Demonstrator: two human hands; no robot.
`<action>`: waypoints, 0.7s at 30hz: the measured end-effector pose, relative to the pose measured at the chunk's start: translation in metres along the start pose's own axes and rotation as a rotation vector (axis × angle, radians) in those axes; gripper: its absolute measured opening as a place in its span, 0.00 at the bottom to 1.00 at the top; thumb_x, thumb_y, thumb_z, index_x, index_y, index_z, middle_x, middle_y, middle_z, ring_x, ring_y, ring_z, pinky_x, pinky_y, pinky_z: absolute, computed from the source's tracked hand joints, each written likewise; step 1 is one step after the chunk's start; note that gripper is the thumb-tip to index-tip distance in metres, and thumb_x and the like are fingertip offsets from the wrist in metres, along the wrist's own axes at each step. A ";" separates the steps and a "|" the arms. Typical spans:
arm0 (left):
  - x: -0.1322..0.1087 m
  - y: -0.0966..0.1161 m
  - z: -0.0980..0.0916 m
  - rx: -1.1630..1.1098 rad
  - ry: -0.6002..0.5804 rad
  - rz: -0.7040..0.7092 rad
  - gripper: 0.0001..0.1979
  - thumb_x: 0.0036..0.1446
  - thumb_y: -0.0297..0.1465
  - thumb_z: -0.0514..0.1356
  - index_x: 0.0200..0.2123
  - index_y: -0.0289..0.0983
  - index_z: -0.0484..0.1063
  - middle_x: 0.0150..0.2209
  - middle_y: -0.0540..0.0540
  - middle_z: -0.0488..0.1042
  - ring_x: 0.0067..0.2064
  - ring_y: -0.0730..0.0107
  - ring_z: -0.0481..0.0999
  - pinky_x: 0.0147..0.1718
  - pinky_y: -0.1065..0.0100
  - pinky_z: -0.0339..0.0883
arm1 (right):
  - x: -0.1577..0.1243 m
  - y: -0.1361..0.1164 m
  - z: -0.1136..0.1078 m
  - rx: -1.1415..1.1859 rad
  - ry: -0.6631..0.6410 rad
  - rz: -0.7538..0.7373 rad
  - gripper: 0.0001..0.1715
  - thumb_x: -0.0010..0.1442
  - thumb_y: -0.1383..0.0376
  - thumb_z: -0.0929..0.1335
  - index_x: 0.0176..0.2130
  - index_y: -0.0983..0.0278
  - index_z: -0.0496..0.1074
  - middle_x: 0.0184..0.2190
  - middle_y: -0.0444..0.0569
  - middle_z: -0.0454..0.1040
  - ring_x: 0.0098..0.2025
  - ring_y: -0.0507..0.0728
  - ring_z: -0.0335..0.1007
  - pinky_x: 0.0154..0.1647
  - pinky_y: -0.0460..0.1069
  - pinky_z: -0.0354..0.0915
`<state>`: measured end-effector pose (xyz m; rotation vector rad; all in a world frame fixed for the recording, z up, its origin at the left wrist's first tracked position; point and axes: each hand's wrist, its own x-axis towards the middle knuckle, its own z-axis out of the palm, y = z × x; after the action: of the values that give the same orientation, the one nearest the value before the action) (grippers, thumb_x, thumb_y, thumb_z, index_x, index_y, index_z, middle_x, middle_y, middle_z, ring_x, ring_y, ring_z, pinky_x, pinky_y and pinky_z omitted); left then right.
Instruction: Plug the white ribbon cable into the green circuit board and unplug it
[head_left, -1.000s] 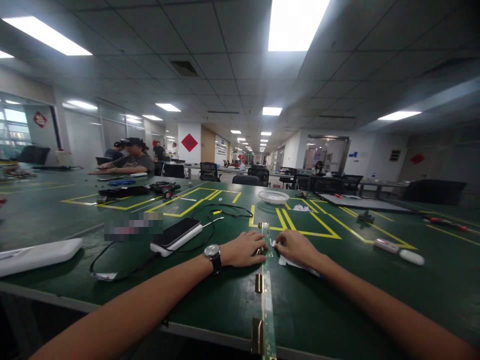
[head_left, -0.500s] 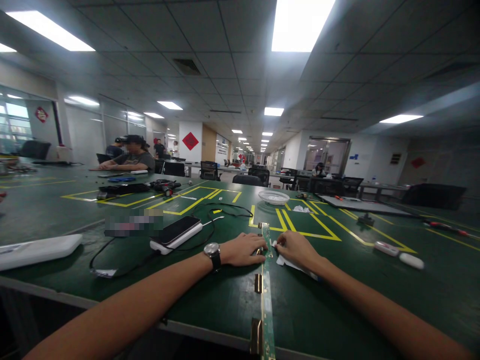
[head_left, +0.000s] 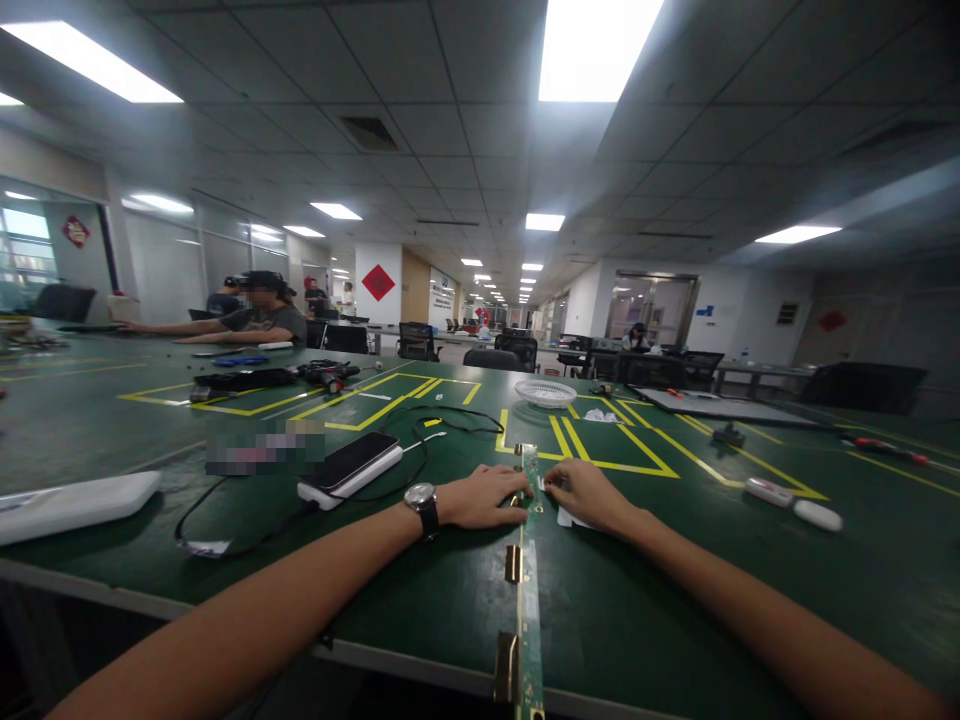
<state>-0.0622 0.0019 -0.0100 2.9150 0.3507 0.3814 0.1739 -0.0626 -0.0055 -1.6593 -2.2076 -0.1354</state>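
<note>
A long narrow green circuit strip (head_left: 529, 590) with gold connectors runs from the table's near edge away from me. My left hand (head_left: 484, 497), with a watch on its wrist, lies flat on the green table with its fingertips against the strip's left side. My right hand (head_left: 583, 492) rests on the strip's right side, fingers curled and pinched at the strip over a white paper scrap (head_left: 568, 518). What the right fingers pinch is too small to make out.
A phone on a white power bank (head_left: 349, 467) with a black cable (head_left: 247, 530) lies to the left. A white flat box (head_left: 75, 505) is at far left, a white basket (head_left: 546, 392) farther back, a white device (head_left: 795, 504) to the right. People sit at the far left.
Both hands stay at the strip; the right hand has shifted slightly left onto it. The view has tilted a little.
</note>
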 end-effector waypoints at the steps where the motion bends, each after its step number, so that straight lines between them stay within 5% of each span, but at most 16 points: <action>1: 0.000 -0.001 0.001 -0.009 0.000 -0.003 0.20 0.66 0.45 0.53 0.56 0.42 0.66 0.60 0.40 0.65 0.61 0.50 0.64 0.58 0.48 0.55 | 0.000 0.000 0.000 0.013 -0.003 -0.008 0.13 0.61 0.61 0.66 0.38 0.64 0.80 0.35 0.52 0.79 0.38 0.59 0.73 0.39 0.49 0.63; 21: 0.007 -0.009 -0.002 -0.073 -0.064 0.001 0.21 0.64 0.41 0.54 0.58 0.44 0.65 0.65 0.43 0.59 0.66 0.51 0.56 0.60 0.48 0.50 | 0.001 0.010 -0.007 0.135 -0.022 -0.112 0.10 0.61 0.60 0.68 0.34 0.63 0.77 0.32 0.47 0.78 0.35 0.55 0.73 0.39 0.48 0.64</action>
<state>-0.0578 0.0127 -0.0083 2.8487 0.3190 0.2945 0.1844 -0.0603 -0.0001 -1.4734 -2.2725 0.0017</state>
